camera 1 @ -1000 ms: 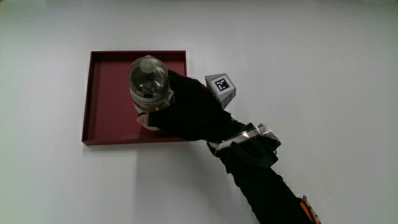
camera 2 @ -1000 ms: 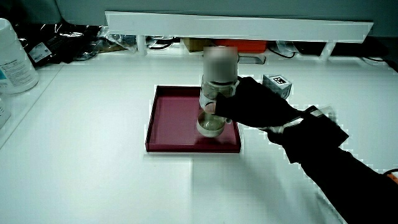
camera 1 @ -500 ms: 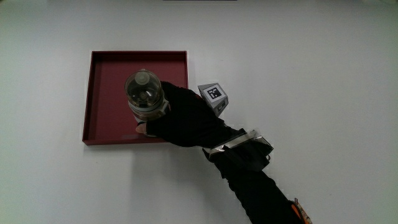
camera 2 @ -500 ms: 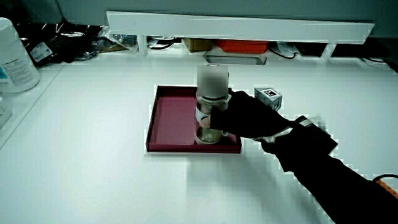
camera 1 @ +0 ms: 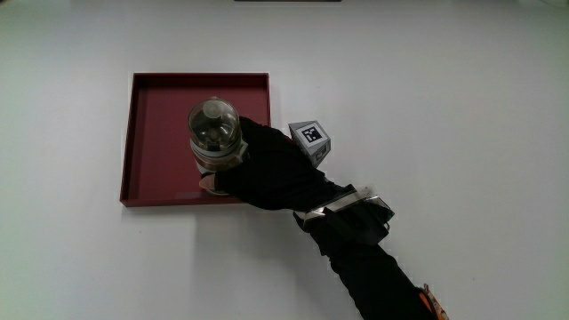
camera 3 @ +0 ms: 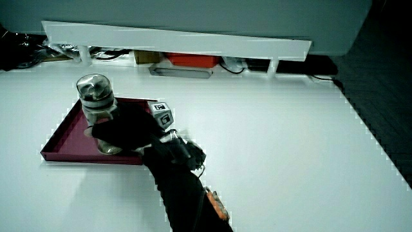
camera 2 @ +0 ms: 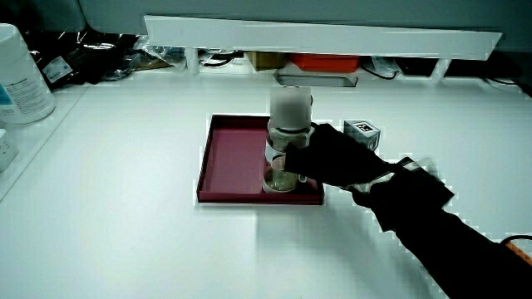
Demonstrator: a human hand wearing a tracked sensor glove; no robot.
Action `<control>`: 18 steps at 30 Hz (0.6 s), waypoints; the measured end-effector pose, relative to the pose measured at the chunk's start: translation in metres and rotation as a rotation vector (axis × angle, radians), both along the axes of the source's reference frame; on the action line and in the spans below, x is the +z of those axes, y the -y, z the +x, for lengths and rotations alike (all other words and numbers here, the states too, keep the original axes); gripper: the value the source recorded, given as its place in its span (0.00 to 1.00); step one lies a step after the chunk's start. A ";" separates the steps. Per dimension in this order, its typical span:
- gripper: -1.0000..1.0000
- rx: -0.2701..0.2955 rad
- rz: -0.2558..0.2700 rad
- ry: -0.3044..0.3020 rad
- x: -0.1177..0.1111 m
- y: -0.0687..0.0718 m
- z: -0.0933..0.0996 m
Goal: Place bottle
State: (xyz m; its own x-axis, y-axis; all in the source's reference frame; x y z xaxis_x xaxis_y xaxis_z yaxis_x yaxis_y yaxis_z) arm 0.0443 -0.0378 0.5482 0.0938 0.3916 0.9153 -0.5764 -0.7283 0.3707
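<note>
The hand is closed around the lower body of the bottle, the grip holding it upright inside the dark red tray, in the part of the tray nearer to the person and beside the rim over which the hand reaches. In a side view the bottle's base sits at or just above the tray floor; whether it is fully seated cannot be told. The forearm crosses the white worktop toward the person.

Judgement on the step in hand: the placement is near its end. To finish it well, the bottle should be settled flat on the tray floor, kept vertical, clear of the rim, and the fingers opened only once the base bears its own weight; then the hand should draw back sideways without brushing the body, since a tall narrow vessel may tip.

The bottle is clear, cylindrical, with a pale rounded cap and a lighter band below it. It appears empty, though contents cannot be confirmed
</note>
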 end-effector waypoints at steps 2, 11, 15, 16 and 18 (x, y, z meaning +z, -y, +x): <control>0.26 -0.010 -0.011 0.014 0.002 -0.001 0.000; 0.10 -0.052 -0.017 0.109 -0.013 0.006 0.014; 0.03 -0.098 0.045 0.075 -0.038 0.014 0.027; 0.02 -0.112 0.063 0.061 -0.044 0.015 0.030; 0.00 -0.139 0.093 0.028 -0.058 0.017 0.036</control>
State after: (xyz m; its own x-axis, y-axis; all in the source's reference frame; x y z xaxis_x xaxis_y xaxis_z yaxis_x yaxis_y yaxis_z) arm 0.0804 -0.0549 0.4901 0.1154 0.2902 0.9500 -0.6828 -0.6714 0.2881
